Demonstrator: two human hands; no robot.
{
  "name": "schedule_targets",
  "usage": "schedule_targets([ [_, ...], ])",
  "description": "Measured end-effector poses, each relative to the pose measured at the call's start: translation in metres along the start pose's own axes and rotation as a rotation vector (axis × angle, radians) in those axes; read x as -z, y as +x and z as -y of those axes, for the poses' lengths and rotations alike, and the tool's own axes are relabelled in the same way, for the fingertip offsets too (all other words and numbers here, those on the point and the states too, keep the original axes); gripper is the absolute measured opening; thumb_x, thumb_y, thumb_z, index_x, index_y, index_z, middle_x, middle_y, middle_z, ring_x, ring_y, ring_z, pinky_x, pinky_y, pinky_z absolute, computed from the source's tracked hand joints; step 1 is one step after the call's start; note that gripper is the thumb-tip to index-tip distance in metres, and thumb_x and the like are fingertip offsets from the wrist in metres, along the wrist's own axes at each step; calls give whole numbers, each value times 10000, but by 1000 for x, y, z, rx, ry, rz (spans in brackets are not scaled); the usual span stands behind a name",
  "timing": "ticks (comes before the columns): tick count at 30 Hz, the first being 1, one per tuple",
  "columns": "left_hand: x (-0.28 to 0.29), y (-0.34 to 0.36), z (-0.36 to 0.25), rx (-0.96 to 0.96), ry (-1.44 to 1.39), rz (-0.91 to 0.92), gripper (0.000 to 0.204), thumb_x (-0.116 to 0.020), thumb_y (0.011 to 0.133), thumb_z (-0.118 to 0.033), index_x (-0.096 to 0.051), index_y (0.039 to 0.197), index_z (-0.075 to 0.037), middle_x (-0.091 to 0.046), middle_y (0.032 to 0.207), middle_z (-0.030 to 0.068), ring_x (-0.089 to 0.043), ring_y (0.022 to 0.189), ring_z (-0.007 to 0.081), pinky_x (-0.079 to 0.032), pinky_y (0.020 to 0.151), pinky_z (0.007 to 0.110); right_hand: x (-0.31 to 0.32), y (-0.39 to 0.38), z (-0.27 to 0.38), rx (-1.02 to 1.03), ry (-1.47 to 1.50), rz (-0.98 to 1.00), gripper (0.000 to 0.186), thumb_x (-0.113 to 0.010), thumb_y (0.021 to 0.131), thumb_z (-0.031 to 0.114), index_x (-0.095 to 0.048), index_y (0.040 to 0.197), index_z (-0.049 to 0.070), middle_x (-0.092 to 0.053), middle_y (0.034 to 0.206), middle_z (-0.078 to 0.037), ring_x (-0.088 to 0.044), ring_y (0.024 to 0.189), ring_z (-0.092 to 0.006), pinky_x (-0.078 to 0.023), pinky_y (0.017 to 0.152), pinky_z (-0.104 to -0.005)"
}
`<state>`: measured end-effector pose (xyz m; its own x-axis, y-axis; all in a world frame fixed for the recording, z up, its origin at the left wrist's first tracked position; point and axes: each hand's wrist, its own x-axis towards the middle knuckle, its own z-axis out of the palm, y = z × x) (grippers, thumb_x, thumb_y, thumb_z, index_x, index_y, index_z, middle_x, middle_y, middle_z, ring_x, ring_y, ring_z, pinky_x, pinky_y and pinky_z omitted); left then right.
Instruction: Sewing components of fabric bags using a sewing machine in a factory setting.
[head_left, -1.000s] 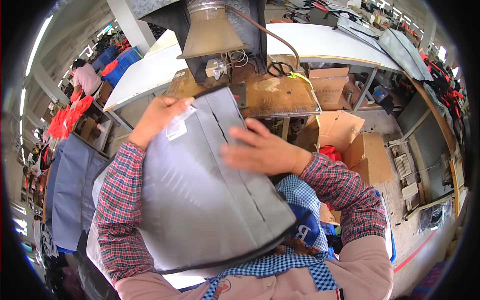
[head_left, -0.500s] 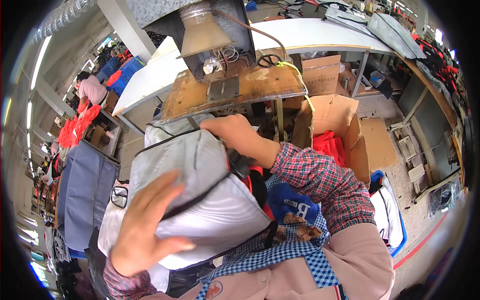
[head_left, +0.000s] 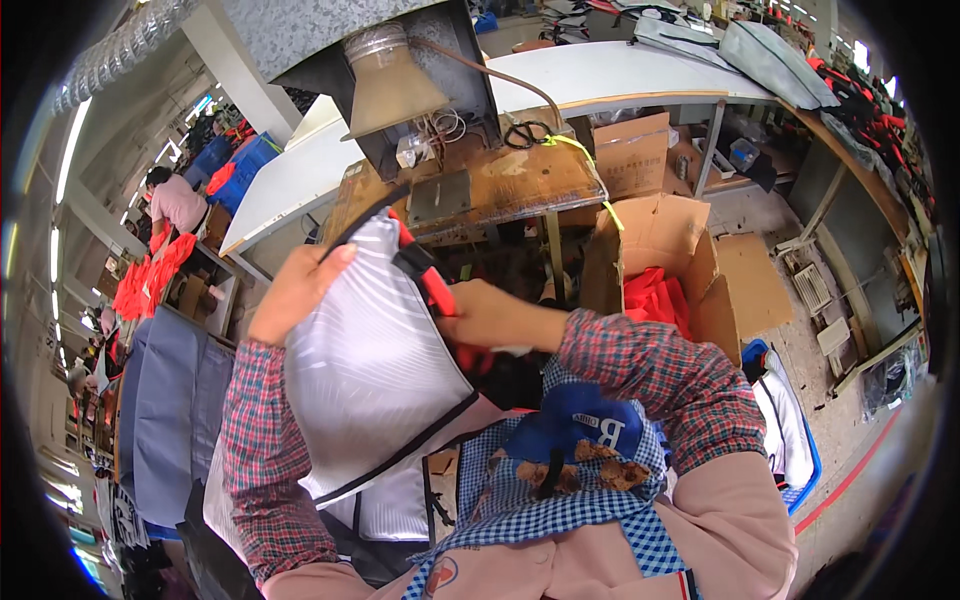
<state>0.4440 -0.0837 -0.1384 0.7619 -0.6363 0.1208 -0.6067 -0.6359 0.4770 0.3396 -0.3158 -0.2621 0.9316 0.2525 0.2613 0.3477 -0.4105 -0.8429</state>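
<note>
A silvery white piece of padded bag fabric (head_left: 365, 370) with black binding and a red-and-black strap (head_left: 425, 275) is raised in front of me. My left hand (head_left: 300, 295) pinches its upper left edge, thumb on the white face. My right hand (head_left: 490, 318) is closed on its right side at the strap, with the fingertips partly hidden. Behind the fabric is a worn wooden workbench (head_left: 535, 175) with a dark metal plate (head_left: 438, 197), under a metal hood with a funnel (head_left: 395, 85). More white pieces (head_left: 390, 510) lie below my hands.
Open cardboard boxes (head_left: 700, 270) with red fabric (head_left: 655, 300) stand right of the bench, near a blue bin (head_left: 805, 480) of white pieces. A long white table (head_left: 570, 75) runs behind. Dark grey sheets (head_left: 170, 420) hang at the left. A person in pink (head_left: 178, 200) is in the far left background.
The grey lining seen a second ago has given way to a white face with red strap. My left hand has moved up from open onto the edge; my right hand has moved lower.
</note>
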Motion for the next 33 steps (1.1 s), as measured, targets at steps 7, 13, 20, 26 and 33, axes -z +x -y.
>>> schedule_targets([
  [7,-41,51,20,-25,-56,149,624,-568,939,-512,-564,776,91,-399,576,86,-411,578,144,-404,573,359,94,57,-31,-229,784,-26,496,-631,915,353,-542,1236,-14,-592,1209,-163,-602,1092,-244,-498,932,-375],
  [13,-37,78,43,72,-37,140,667,-588,904,-569,-591,745,78,-444,566,68,-420,576,154,-401,568,371,101,119,-51,-260,529,-39,398,-637,923,368,-606,1074,1,-652,1011,-127,-661,907,-214,-556,802,-341],
  [20,-36,111,72,110,71,174,715,-551,893,-626,-623,757,72,-509,567,119,-487,559,204,-416,581,393,90,161,-80,-257,633,-50,260,-609,938,303,-603,902,46,-600,811,-34,-610,731,-148,-549,704,-306],
  [26,-39,138,86,79,68,191,753,-500,894,-663,-674,916,69,-652,722,177,-629,700,284,-480,720,392,77,178,-98,-359,770,-162,200,-590,928,285,-577,793,137,-564,758,44,-555,686,-95,-466,618,-277],
  [33,-41,151,104,80,50,216,778,-476,889,-686,-682,981,59,-686,859,206,-647,823,318,-477,810,390,69,197,-107,-441,833,-230,166,-578,916,266,-597,799,149,-574,740,65,-550,665,-75,-436,595,-290],
])
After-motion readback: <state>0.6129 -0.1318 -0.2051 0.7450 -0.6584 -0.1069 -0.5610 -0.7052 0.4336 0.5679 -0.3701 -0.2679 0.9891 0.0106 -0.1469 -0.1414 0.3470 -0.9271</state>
